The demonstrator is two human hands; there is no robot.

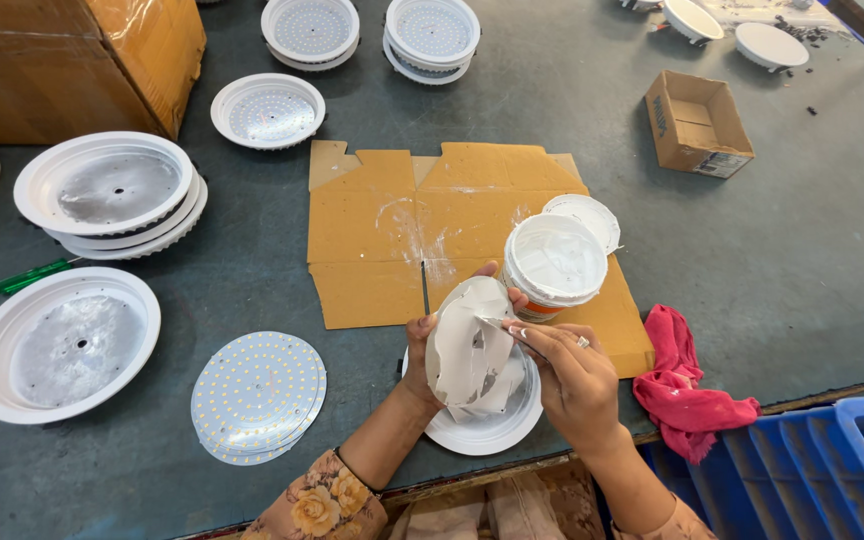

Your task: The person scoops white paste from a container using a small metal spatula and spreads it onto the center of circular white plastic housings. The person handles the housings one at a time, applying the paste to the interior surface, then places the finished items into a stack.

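Note:
My left hand (pixel 419 345) holds a round disc (pixel 469 345) tilted on edge, its face smeared with white paste. My right hand (pixel 572 375) pinches a small flat spreader (pixel 500 323) against that face. Under both hands lies a white round lamp housing (pixel 492 425) near the table's front edge. Just behind stands an open white tub of paste (pixel 555 262), its lid (pixel 584 215) lying beside it on a flattened sheet of cardboard (pixel 372 230).
A stack of round LED discs (pixel 257 395) lies to the left, with white lamp housings (pixel 62 340) beyond and further back. A red rag (pixel 687 385), a small open carton (pixel 697 122), a green screwdriver (pixel 27 276) and blue crates (pixel 832 470) are around.

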